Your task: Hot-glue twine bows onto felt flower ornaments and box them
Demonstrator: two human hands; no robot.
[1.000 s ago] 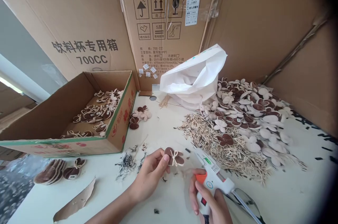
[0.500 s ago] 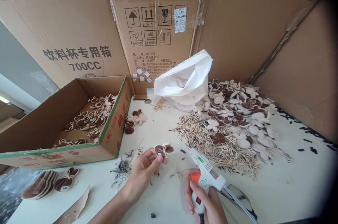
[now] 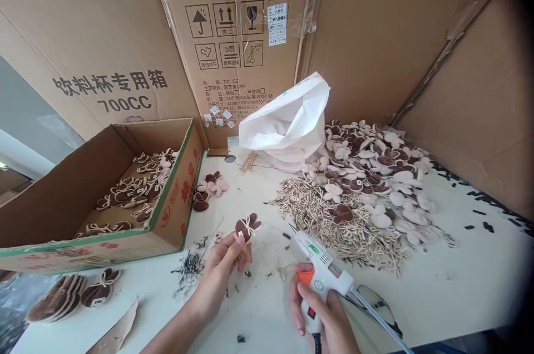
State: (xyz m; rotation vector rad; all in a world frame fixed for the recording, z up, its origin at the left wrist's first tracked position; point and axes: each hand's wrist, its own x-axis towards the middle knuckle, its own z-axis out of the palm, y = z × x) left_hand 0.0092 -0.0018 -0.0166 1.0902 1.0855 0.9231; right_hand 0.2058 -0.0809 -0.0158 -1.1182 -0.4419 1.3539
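Note:
Between thumb and fingers, my left hand [image 3: 223, 265] pinches a small brown felt piece [image 3: 247, 226] with a cream cord bow and a tiny white label. It is held up above the white table. My right hand [image 3: 323, 309] is wrapped round a white hot glue gun [image 3: 319, 256] with an orange trigger, its nozzle pointing up and left. A glue stick [image 3: 377, 318] sticks out of the gun's back. Right of the nozzle lies a heap of short cream cords [image 3: 334, 226]. Behind it are piled brown and cream felt pieces [image 3: 375, 162].
At left stands an open cardboard box [image 3: 167, 203] holding several bow-tied pieces. A white bag [image 3: 287, 126] sits before the cardboard wall [image 3: 233, 25]. Glasses [image 3: 377, 306] lie behind the glue gun. Dark thread scraps [image 3: 187, 270] and stacked brown pieces [image 3: 56, 298] are on the left.
My left hand has raised the felt piece slightly, moved it left and tilted it. The right hand keeps its hold on the glue gun. The view has shifted a little.

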